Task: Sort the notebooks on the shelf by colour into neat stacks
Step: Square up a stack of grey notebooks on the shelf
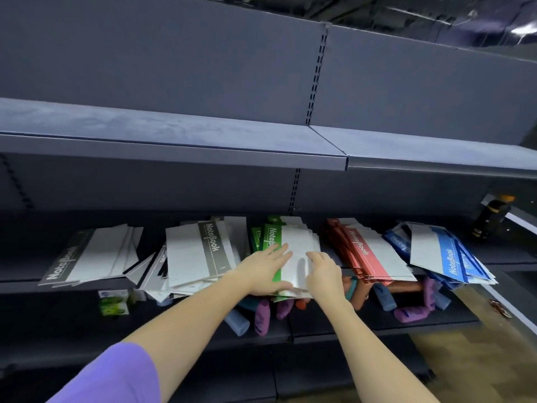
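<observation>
Both arms extended forward, left hand flat, fingers straight, right hand seemingly curled

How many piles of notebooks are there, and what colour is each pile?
Black notebook pile: 1
Grey notebook pile: 1
Green notebook pile: 1, with the left hand and right hand on it
Red notebook pile: 1
Blue notebook pile: 1
Total: 5 piles
</observation>
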Demonstrator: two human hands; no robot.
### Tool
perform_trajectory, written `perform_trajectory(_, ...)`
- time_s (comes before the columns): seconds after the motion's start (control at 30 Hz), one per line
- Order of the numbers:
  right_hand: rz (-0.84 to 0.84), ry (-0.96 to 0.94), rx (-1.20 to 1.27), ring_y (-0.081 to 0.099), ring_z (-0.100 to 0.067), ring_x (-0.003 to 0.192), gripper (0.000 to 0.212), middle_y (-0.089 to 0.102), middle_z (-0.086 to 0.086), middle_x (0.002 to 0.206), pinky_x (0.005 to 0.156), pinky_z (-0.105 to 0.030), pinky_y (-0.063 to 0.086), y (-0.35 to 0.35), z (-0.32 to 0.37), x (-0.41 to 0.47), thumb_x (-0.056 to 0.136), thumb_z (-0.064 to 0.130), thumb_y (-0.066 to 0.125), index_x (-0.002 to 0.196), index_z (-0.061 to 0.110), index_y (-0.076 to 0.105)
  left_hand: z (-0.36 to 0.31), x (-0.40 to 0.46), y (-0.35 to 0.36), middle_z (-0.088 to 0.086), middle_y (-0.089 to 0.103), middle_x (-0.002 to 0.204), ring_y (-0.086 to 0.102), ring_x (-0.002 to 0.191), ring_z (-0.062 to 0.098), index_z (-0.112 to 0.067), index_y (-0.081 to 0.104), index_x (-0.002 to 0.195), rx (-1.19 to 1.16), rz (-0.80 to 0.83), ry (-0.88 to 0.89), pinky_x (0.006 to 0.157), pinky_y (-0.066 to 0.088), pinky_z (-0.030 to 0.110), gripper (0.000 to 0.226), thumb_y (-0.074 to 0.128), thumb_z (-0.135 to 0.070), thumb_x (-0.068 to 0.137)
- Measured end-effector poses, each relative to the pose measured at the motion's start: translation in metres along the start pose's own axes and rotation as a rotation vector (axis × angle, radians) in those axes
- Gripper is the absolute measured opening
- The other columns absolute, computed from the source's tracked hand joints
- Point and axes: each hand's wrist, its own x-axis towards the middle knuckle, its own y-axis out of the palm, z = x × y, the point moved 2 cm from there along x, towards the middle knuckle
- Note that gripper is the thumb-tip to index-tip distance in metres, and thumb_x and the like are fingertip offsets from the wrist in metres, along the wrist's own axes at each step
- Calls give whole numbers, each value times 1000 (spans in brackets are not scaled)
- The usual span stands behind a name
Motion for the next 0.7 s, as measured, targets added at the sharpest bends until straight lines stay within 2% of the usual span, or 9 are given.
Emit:
perform_trajectory(0.13, -30, -75, 88, 50, -29, 125, 49, 55, -9, 139, 104, -38, 39, 9, 37, 14, 91, -2, 49, 138, 9, 54, 45, -29, -12, 5, 18, 165, 18, 151, 24, -17, 18, 159, -101, -205, -158, 122, 20, 38, 69, 44, -47, 102)
perform_trajectory(0.3, 48, -269, 134, 51, -29, 122, 47, 54, -10, 136, 102, -38, 43, 42, 119, 18, 94, 4, 47, 140, 10, 52, 117, -90, -21, 6, 34, 158, 31, 145, 25, -15, 30, 154, -130, -318, -450, 114, 27, 37, 57, 44, -35, 103)
perform_trajectory(0.43, 112, -419, 160, 52, -30, 120, 42, 55, -9, 133, 100, -40, 43, 82, 197, 8, 95, 8, 46, 137, 12, 54, 180, -158, -12, 7, 38, 155, 36, 141, 27, -16, 35, 151, -125, -301, -636, 112, 32, 39, 54, 48, -29, 100)
perform_trajectory(0.53, 167, -477, 182, 50, -27, 122, 40, 53, -7, 136, 102, -37, 40, 111, 252, -7, 99, 10, 43, 138, 13, 52, 228, -210, 1, 11, 36, 155, 42, 136, 34, -14, 31, 153, -221, -228, -771, 109, 38, 43, 58, 51, -27, 99)
perform_trajectory(0.7, 248, -495, 132, 49, -26, 125, 44, 50, -5, 143, 104, -37, 39, 153, 322, -22, 99, 12, 43, 142, 16, 49, 283, -275, 17, 6, 31, 158, 40, 137, 33, -21, 25, 155, -244, -113, -788, 108, 40, 44, 66, 53, -38, 98)
